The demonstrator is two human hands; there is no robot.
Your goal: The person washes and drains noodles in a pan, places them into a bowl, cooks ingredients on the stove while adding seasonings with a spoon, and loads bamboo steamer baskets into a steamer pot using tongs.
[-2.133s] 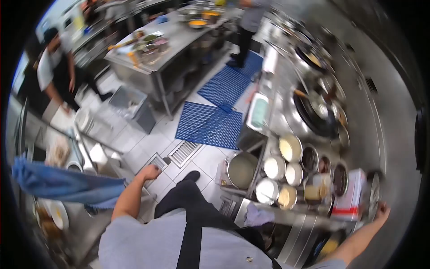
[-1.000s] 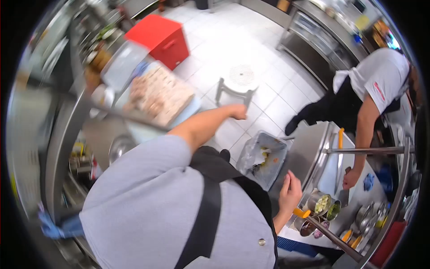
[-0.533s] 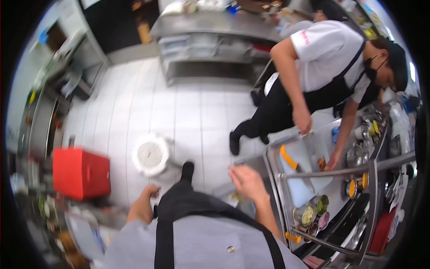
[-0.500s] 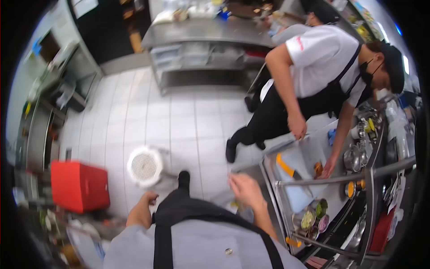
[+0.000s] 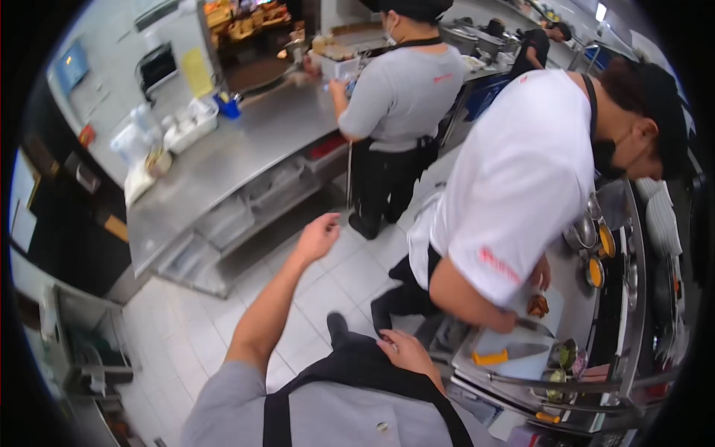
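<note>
My left hand (image 5: 320,237) is held out ahead over the floor, fingers loosely bent, with nothing visible in it. Close to my apron sits my right hand (image 5: 406,350), its fingers apart and holding nothing I can see. Just right of it a co-worker in a white shirt (image 5: 514,179) leans over a counter, gripping a knife (image 5: 535,326) beside a browned piece of food (image 5: 538,305) on a white board (image 5: 514,344). An orange-handled knife (image 5: 509,353) lies on that board, near small metal bowls (image 5: 567,354).
A steel table (image 5: 246,160) with shelves of containers (image 5: 223,220) runs across the front left. A co-worker in a grey shirt (image 5: 408,89) stands at its right end. Further back is another person in black (image 5: 536,52). Tiled floor (image 5: 186,320) lies at the left.
The view has turned right and moved closer to the co-workers and the steel table. The stool and red box are out of view. My left arm has stretched forward; my right hand is nearer my apron.
</note>
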